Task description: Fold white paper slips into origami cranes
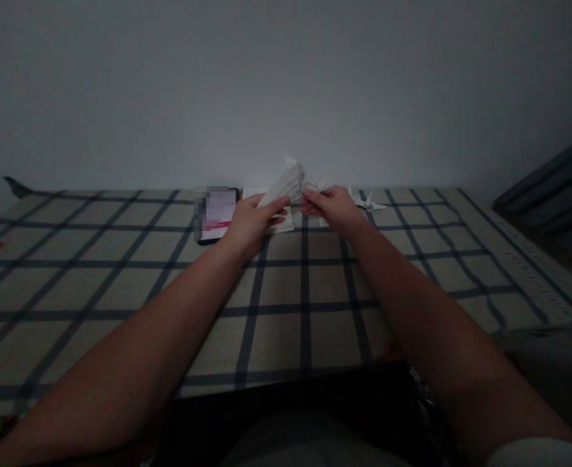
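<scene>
Both my arms reach forward over a checked cloth. My left hand and my right hand pinch a folded piece of white paper between them, held just above the cloth near the far wall. The fingers of each hand are closed on the paper's edges. A flat white sheet lies on the cloth under the hands.
A phone with a lit pink and white screen lies left of my left hand. A small white folded paper crane sits right of my right hand. A plain wall rises behind. Dark furniture stands at the right.
</scene>
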`<action>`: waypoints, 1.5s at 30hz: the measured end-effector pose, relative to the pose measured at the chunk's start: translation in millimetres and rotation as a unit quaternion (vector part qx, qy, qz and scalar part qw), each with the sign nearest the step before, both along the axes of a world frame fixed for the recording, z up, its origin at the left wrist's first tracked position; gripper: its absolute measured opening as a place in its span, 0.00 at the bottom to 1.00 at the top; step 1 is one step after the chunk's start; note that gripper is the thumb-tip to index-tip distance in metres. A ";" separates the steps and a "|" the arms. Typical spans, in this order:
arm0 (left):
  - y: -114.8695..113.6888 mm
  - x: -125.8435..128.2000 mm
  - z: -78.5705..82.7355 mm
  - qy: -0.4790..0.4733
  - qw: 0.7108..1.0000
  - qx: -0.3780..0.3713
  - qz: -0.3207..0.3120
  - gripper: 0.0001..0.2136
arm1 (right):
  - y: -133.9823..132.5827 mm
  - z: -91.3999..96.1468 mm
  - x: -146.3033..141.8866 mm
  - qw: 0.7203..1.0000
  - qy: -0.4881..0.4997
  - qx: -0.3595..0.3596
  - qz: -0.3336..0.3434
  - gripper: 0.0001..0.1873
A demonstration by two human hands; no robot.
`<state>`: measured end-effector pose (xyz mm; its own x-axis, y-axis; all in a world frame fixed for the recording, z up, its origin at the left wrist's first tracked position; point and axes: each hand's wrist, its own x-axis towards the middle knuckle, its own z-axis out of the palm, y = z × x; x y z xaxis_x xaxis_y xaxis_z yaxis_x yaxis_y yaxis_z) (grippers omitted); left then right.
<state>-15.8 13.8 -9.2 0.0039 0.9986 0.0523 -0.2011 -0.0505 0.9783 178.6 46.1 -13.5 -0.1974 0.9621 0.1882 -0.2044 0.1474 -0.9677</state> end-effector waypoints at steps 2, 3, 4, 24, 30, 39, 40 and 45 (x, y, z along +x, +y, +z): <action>1.5 -0.5 -1.5 0.004 1.000 0.001 0.005 0.18 | -0.6 0.9 0.0 1.000 -0.015 0.016 -0.017 0.28; 2.2 -0.6 -1.5 -0.005 1.000 0.003 0.010 0.18 | -1.7 1.8 0.0 0.999 -0.025 0.023 -0.023 0.28; 2.9 -0.7 -1.0 -0.021 1.000 0.009 0.016 0.19 | -3.3 2.8 -0.1 0.999 -0.035 0.031 -0.028 0.28; 8.2 -4.2 4.7 -0.029 0.997 0.017 0.066 0.14 | -2.2 3.9 1.3 0.992 -0.066 0.077 -0.076 0.28; 3.7 -2.5 3.5 0.006 1.000 0.002 0.019 0.17 | -1.0 5.4 3.7 0.983 -0.094 0.120 -0.100 0.19; 7.3 -4.6 3.8 0.012 0.996 0.046 0.082 0.12 | -6.3 10.3 6.4 0.954 -0.155 0.220 -0.136 0.14; 7.4 -4.7 3.2 0.023 0.995 0.045 0.088 0.11 | -6.0 10.1 5.7 0.955 -0.148 0.217 -0.138 0.13; 5.8 -4.0 2.5 0.055 0.994 0.030 0.086 0.09 | -6.2 10.0 1.0 0.976 -0.090 0.160 -0.119 0.14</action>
<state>-19.7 19.5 -6.7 -0.1580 0.9800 0.1210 -0.0767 -0.1343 0.9880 179.7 39.9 -3.5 -0.0329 0.8826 0.4690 0.0422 0.4701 -0.8816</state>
